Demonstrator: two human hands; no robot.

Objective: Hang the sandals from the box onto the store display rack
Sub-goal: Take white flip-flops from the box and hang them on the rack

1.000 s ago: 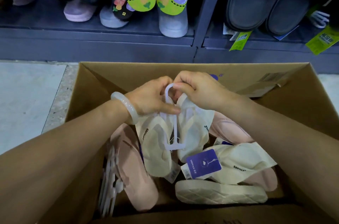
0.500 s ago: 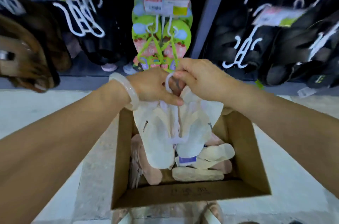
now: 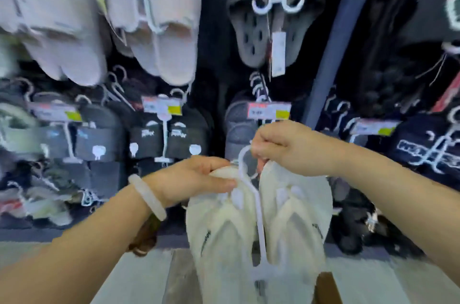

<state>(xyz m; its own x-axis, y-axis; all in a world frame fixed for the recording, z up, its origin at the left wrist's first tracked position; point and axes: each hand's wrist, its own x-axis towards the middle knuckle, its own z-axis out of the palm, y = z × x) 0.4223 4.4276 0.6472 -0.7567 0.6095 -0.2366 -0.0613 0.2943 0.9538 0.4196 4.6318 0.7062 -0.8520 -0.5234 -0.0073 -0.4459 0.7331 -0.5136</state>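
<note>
We have lifted the cream sandals (image 3: 258,224) on their white hanger (image 3: 249,179) clear of the box (image 3: 326,288), which a second ago surrounded them and now shows only as a brown corner at six o'clock; the view has swung up to the display rack (image 3: 333,42), so the pair has been carried most of the way and what remains is finding a peg. Our right hand (image 3: 286,146) is curled round the hanger's hook near the centre, fingers closed on it, while our left hand (image 3: 194,179), wearing a pale bangle (image 3: 146,196), pinches the top of the left sandal between thumb and fingers. The pair hangs below both hands, toes down, towards six o'clock. Around us: pale slippers (image 3: 154,24) at eleven o'clock, a grey perforated clog (image 3: 258,29) at twelve, dark slides (image 3: 169,139) at nine, yellow-and-red price tags (image 3: 268,110) just above our right hand. The pegs look crowded, and blur hides which one is free, so that, we judge, is the obstacle
</note>
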